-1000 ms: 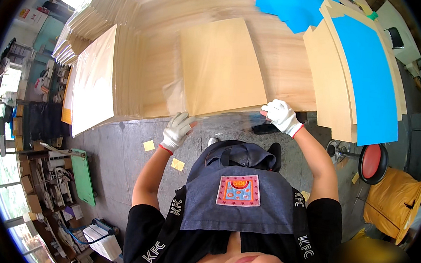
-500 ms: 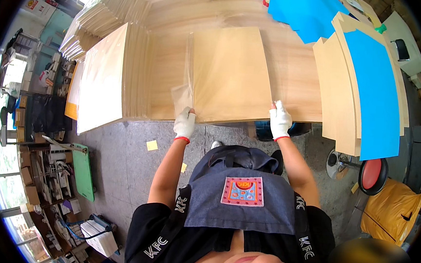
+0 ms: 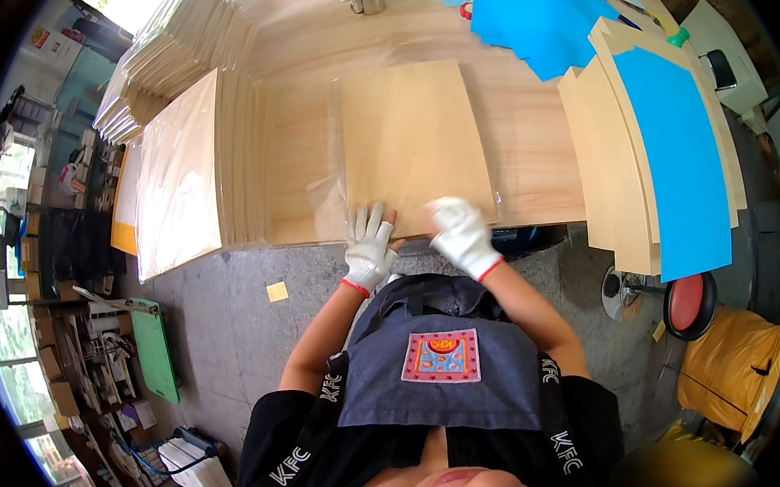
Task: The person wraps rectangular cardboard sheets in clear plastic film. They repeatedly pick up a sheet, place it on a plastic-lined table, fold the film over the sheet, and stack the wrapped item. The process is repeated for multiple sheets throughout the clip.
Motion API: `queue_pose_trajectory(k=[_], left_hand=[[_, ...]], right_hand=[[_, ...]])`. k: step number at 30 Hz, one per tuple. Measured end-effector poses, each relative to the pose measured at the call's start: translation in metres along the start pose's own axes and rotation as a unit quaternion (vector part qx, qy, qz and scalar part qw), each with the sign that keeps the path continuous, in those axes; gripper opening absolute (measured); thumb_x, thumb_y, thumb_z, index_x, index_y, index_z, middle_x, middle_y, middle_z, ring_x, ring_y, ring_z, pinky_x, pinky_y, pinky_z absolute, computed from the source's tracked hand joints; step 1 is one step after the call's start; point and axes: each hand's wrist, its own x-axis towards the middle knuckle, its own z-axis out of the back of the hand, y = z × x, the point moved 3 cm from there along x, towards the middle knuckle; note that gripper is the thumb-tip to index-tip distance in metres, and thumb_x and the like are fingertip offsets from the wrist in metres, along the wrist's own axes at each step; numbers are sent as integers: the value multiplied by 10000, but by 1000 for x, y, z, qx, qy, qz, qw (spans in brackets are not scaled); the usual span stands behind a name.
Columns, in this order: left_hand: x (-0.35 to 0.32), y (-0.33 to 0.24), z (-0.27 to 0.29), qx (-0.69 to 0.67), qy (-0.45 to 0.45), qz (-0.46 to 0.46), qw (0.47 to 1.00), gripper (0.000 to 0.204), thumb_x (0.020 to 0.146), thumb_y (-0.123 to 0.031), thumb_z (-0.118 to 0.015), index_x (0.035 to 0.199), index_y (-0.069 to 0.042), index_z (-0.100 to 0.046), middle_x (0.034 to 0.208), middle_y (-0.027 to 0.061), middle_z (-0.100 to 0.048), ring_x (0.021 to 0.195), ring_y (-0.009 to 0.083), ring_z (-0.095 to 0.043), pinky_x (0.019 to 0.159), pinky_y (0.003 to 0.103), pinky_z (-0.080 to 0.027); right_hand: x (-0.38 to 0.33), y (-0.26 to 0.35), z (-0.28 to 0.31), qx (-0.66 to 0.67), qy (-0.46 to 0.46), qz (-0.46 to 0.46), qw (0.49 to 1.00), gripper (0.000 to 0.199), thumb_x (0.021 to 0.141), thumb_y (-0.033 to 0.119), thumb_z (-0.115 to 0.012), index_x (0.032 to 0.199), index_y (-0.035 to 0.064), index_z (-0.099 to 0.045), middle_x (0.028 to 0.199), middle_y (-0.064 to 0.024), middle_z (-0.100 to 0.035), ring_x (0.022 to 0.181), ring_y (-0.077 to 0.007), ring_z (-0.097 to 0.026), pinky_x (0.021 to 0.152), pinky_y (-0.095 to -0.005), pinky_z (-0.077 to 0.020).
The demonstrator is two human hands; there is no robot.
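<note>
A person seen from above, in white gloves and an apron, works at a wooden table (image 3: 304,43). Taking the picture as a clock face, a flat tan board (image 3: 416,132) lies at 12 o'clock, its near edge close to the table's edge. Clear film (image 3: 325,201) shows along the board's left side, with a loose flap at the board's 8 o'clock; whether film also covers its top is hard to tell.

The left hand (image 3: 371,249) is at the board's 7 o'clock, fingers straight and spread, resting on the corner and gripping nothing. The right hand (image 3: 465,237) is over the near edge towards 5 o'clock; it is blurred, so whether its fingers are closed or touching cannot be told.

The likeliest trouble is the film: thin and loose, it could crease or tear if a glove snags that flap. The board could also skew if the right hand pushes while the left presses only one corner, or tip off the table if drawn nearer. Between 9 and 10 o'clock, a glossy wrapped stack (image 3: 182,175) looks slippery and might slide if bumped. At 2 o'clock, a blue sheet (image 3: 680,173) overhangs its tan stack (image 3: 607,173), where a passing sleeve could catch it.
</note>
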Motion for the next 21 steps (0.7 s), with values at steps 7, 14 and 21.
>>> queue_pose_trajectory(k=[7, 14, 21], left_hand=[[-4, 32, -14, -221, 6, 272, 937, 608, 875, -375, -576, 1395, -113, -401, 1462, 210, -331, 1324, 415, -330, 1059, 443, -321], [-6, 79, -47, -564, -73, 364, 738, 582, 907, -285, -587, 1413, -86, -379, 1397, 93, -467, 1090, 164, -522, 850, 276, -427], [5, 66, -8, -646, 52, 412, 640, 567, 899, -234, -581, 1388, -18, -392, 1240, 81, -559, 1080, 163, -532, 871, 255, -423]], right_hand=[[-39, -52, -21, -117, -10, -231, 966, 572, 811, 353, -631, 1303, 105, -479, 1429, -168, -386, 1255, -374, -416, 1037, -496, -333], [-24, -71, -12, -93, 19, -393, 914, 573, 837, 361, -629, 1322, 118, -444, 1218, -184, -569, 1077, -366, -550, 888, -452, -458], [-8, -103, 1, -27, 32, -486, 873, 536, 867, 409, -556, 1254, 42, -503, 1271, -227, -543, 1129, -400, -539, 925, -428, -434]])
